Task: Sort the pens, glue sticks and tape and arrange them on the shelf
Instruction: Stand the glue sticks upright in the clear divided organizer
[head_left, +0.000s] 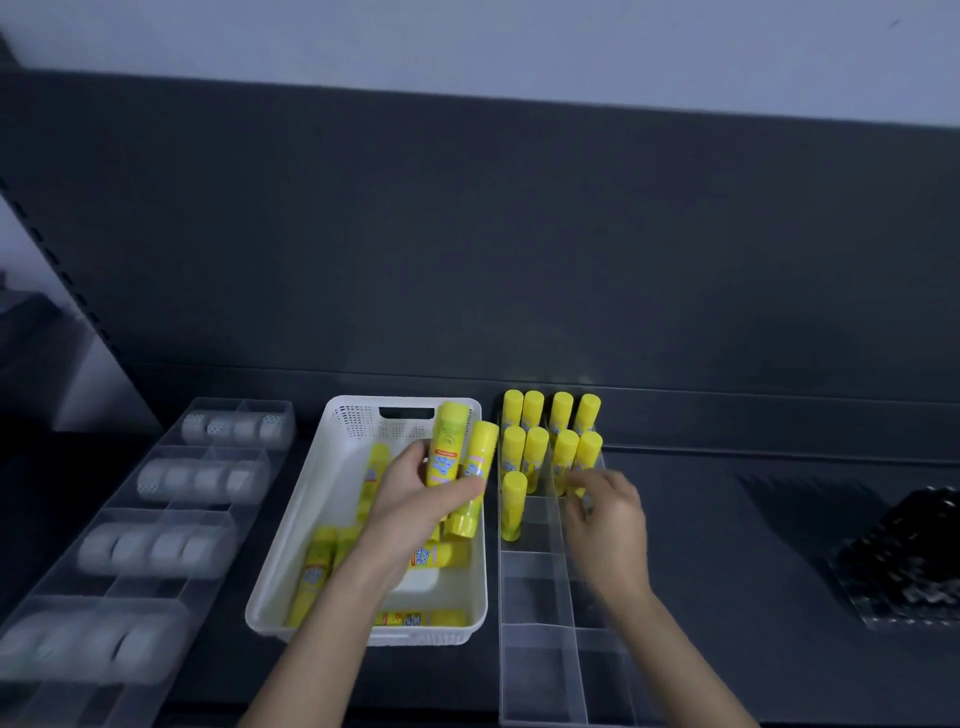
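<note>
Fingers (411, 457) of the left hand (415, 499) curl round two glue sticks (447, 447), with the thumb pressed on the front. The hand holds them side by side, a little above the white basket (353, 423). The right hand (605, 512) is at the clear tray (535, 587), low beside the standing glue sticks (535, 452). Its fingers are bent, but it is blurry, so I cannot tell if it holds one.

I think the step is to stand the sticks in the clear tray. To do it well, pass one stick at a time to the right hand. Set it down flat on its bottom next to the lone stick in the third row. Go slowly, so the sticks just beside it do not fall over.

Both held sticks are almost straight up and down. Their plain yellow ends point up and away from the person, leaning a bit to the right. Their bottoms point down at the basket.

More loose glue sticks (317, 571) lie flat in the basket. Tape rolls (171, 545) sit in another clear tray on the left. All of it rests on the dark shelf (727, 519).
</note>
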